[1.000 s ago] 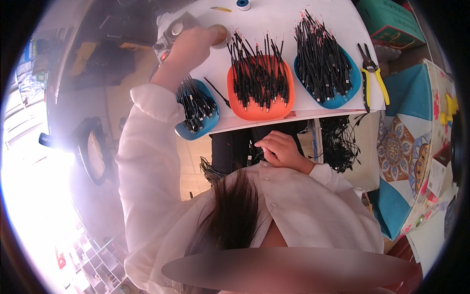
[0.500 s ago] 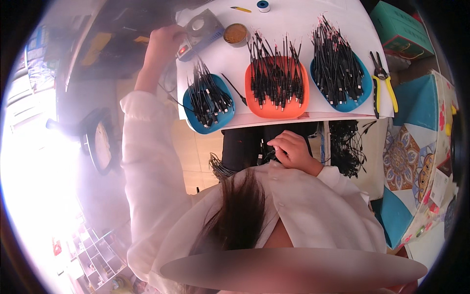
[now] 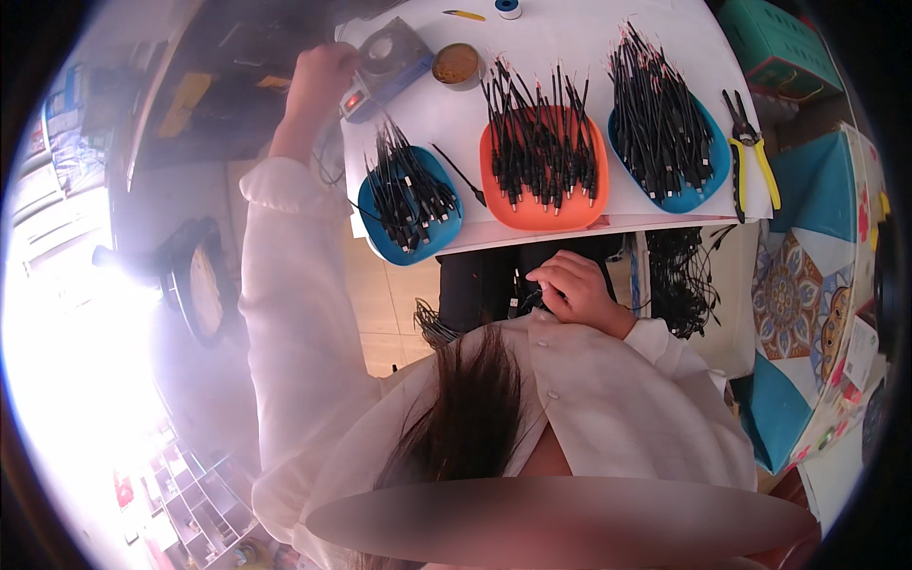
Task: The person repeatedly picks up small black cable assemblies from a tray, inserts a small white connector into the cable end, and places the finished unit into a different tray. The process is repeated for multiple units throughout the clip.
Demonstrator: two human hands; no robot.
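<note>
My left hand [image 3: 321,82] reaches to the far left of the table, its fingers curled at the left side of a grey-and-blue box-shaped device [image 3: 391,63] with a glowing red switch. Whatever those fingertips hold, if anything, is hidden. Close to my body, above my lap, my right hand [image 3: 581,288] is closed with fingers bent; I cannot make out what is in it. Beside it, small dark cable ends show against my dark trousers. Short black cables with metal plugs fill a small blue tray [image 3: 450,224], an orange tray [image 3: 543,220] and a larger blue tray [image 3: 692,201].
A single black cable [image 3: 460,175] lies between two trays. Behind are a round tin [image 3: 457,66] with brownish contents, a yellow cutter [image 3: 465,15] and a spool [image 3: 509,9]. Yellow-handled pliers [image 3: 766,179] lie at the right edge. More black cables [image 3: 680,282] hang below the table.
The whole view has shifted slightly, so the trays appear a little further right. My left hand stays by the device, and my right hand stays closed over my lap.
</note>
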